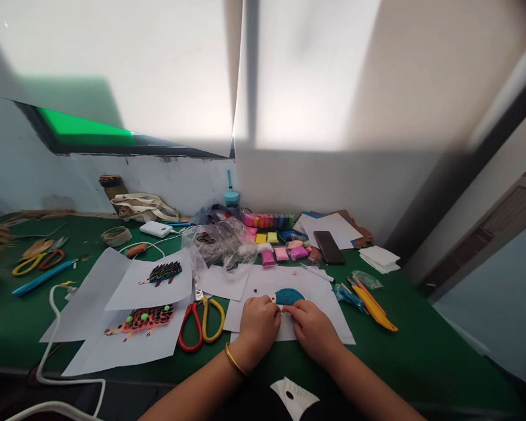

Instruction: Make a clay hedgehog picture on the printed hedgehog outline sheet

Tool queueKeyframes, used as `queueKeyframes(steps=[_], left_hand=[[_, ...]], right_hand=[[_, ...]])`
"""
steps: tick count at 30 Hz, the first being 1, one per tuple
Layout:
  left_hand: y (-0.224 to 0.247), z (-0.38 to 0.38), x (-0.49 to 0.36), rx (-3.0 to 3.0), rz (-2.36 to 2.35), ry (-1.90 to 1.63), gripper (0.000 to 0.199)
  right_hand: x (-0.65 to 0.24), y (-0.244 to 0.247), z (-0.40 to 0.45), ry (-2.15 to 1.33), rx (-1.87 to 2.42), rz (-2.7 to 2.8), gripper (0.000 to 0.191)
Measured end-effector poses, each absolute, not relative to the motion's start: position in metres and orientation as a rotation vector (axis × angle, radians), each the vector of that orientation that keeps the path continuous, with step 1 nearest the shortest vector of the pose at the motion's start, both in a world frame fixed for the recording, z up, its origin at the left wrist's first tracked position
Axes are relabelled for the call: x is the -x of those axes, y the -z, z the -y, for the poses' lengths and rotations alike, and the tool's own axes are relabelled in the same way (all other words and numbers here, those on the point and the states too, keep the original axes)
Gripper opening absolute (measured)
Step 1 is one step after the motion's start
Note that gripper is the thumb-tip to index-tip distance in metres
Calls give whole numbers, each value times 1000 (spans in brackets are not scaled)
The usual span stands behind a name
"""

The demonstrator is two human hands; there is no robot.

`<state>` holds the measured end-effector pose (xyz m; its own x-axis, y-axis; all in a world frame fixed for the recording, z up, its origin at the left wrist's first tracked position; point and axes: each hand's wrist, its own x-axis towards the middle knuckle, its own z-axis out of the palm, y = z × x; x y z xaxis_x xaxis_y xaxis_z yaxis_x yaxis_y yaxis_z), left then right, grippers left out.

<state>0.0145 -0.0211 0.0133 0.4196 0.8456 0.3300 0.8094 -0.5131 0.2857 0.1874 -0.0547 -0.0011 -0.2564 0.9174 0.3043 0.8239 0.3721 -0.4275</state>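
On a white sheet (333,316) lies a flat blue clay shape (288,296), rounded on top, with a pale clay part at its left end. My left hand (259,323) rests at its lower left, fingers curled closed. From the right, my right hand (314,328) meets it just under the blue clay, index finger reaching toward the left fingertips and the other fingers folded. What the fingertips pinch, if anything, is too small to make out. A tiny pink clay bit (294,272) and a small black piece (255,290) sit on the paper nearby.
Red-and-yellow scissors (202,324) lie left of the sheet, beside papers bearing a dark hedgehog figure (165,272) and a pink one (145,320). Behind are clay packets (281,254), a plastic bag (219,242) and a phone (328,247). Yellow cutters (374,307) lie right.
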Motion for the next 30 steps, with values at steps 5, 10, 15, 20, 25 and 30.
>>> queueKeyframes(steps=[5, 10, 15, 20, 25, 30], left_hand=[[-14, 20, -19, -2593, -1515, -638, 17], [-10, 20, -19, -2640, -1507, -633, 17], [-8, 20, -18, -2671, -1492, -653, 18], [-5, 20, -18, -2692, -1488, -673, 20], [1, 18, -18, -2724, -1463, -679, 16], [2, 18, -18, -2750, -1451, -683, 18]], right_hand=[[-188, 3, 54, -252, 1505, 2130, 45], [-188, 2, 55, -251, 1488, 2118, 44], [-189, 2, 55, -242, 1475, 2115, 45], [-189, 4, 55, -226, 1477, 2129, 46], [-189, 5, 54, -189, 1478, 2162, 43], [-185, 1, 56, -157, 1509, 2181, 35]])
